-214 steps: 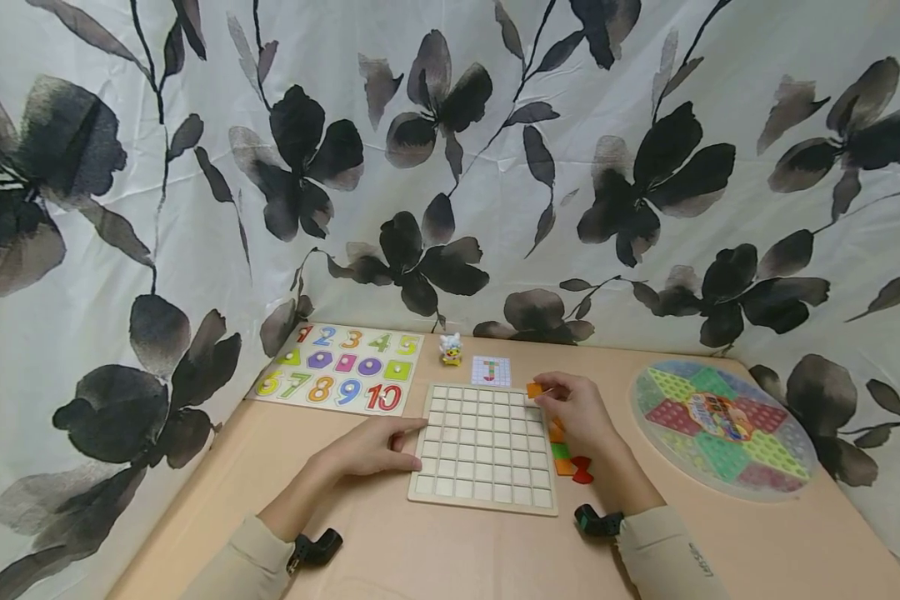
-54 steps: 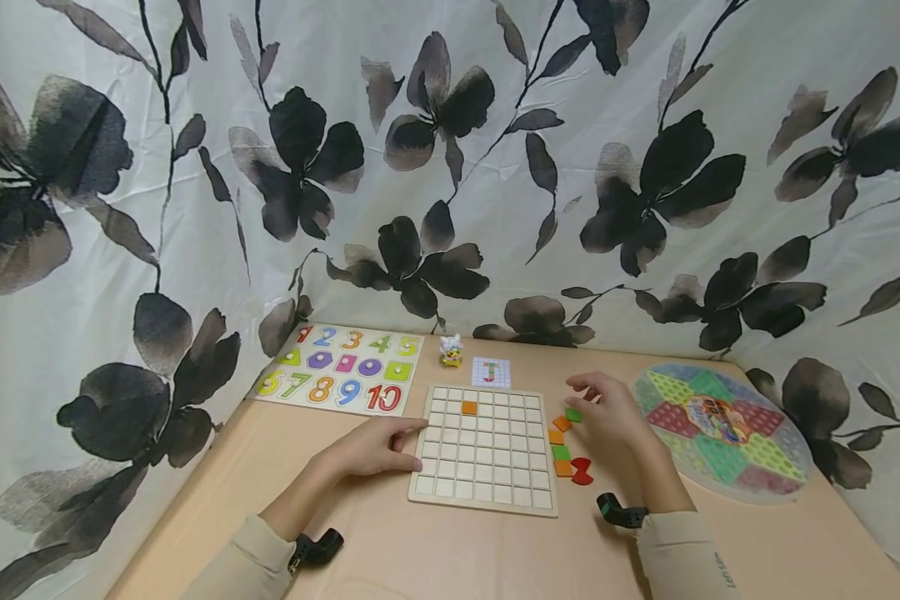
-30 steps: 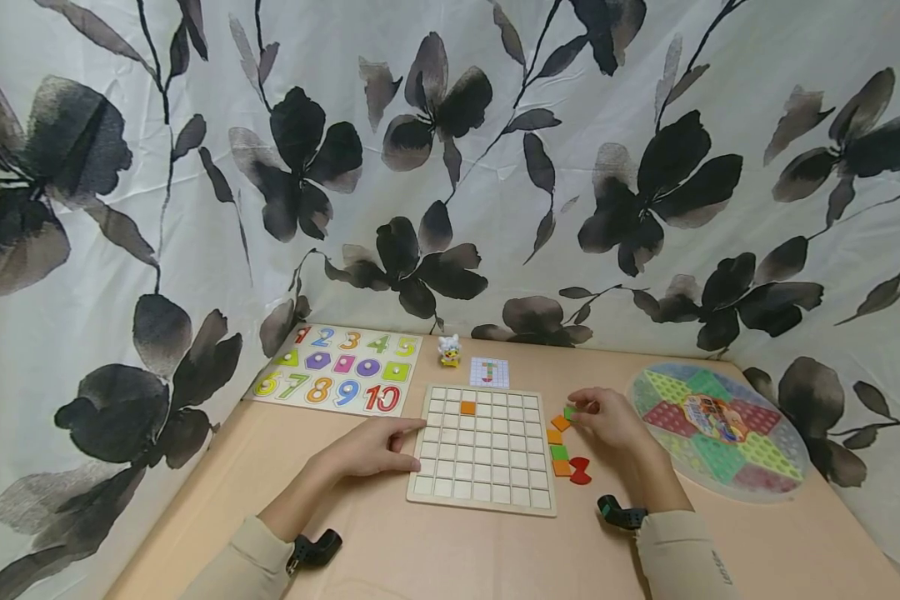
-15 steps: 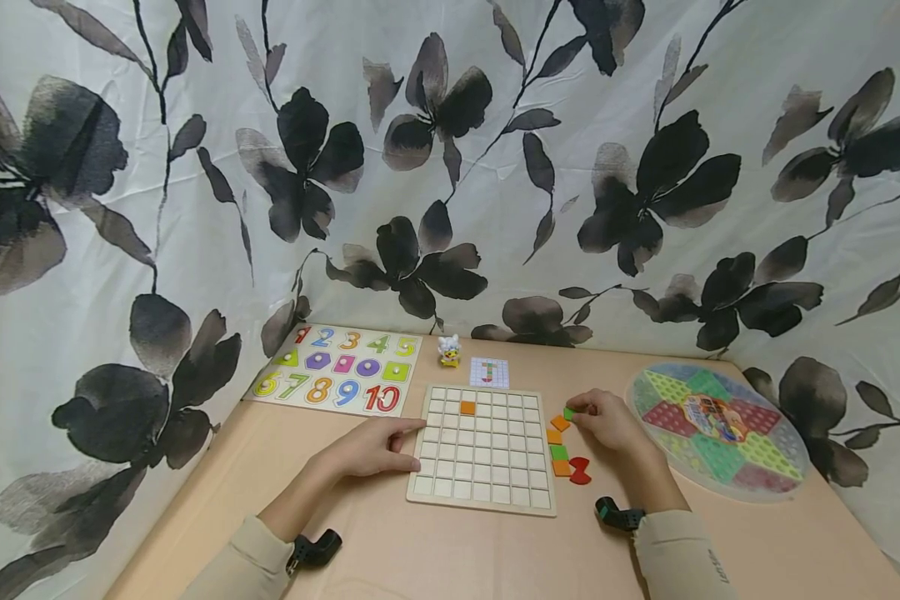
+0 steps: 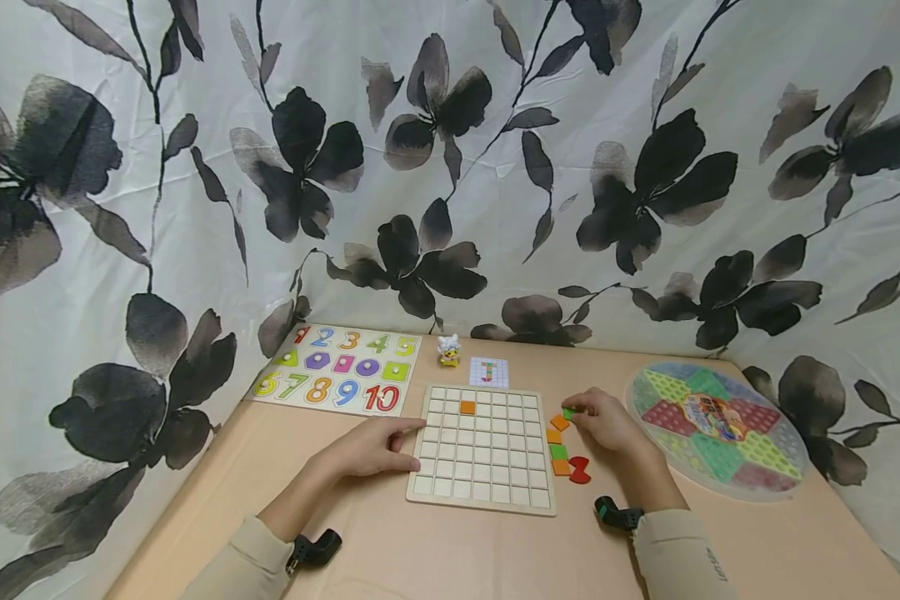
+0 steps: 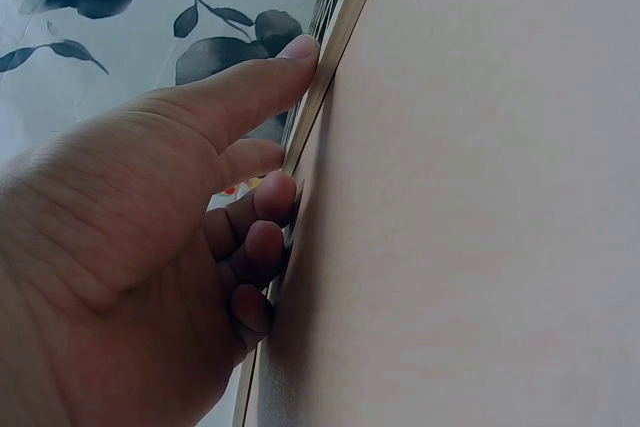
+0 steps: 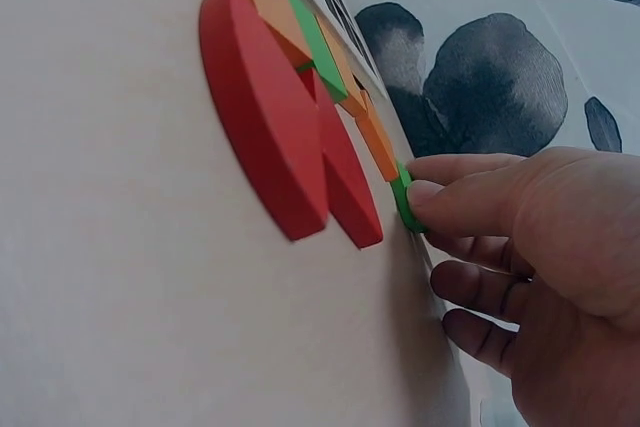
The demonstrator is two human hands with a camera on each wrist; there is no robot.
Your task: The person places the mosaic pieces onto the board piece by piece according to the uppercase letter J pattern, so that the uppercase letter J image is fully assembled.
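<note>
A pale wooden grid board (image 5: 487, 450) lies on the table with one orange square tile (image 5: 468, 407) in its second row. My left hand (image 5: 367, 447) touches the board's left edge with thumb and index finger; in the left wrist view the thumb (image 6: 275, 87) rests along the wooden rim (image 6: 335, 57). To the right of the board, my right hand (image 5: 606, 421) pinches a small green tile (image 7: 403, 197) between thumb and fingers. Beside it runs a column of loose orange tiles (image 5: 560, 422) and another green tile (image 5: 558, 452). Red curved pieces (image 7: 265, 127) lie next to the column.
Behind the board are a small card with a letter J pattern (image 5: 489, 372) and a toy figurine (image 5: 448, 351). A number puzzle sheet (image 5: 337, 368) lies at the back left, a round star-patterned game board (image 5: 720, 429) at the right. Floral cloth (image 5: 525, 200) hangs behind the table.
The orange tile earlier held in my right hand now sits in the board. That hand has moved right and taken hold of the green tile. The left hand keeps its place.
</note>
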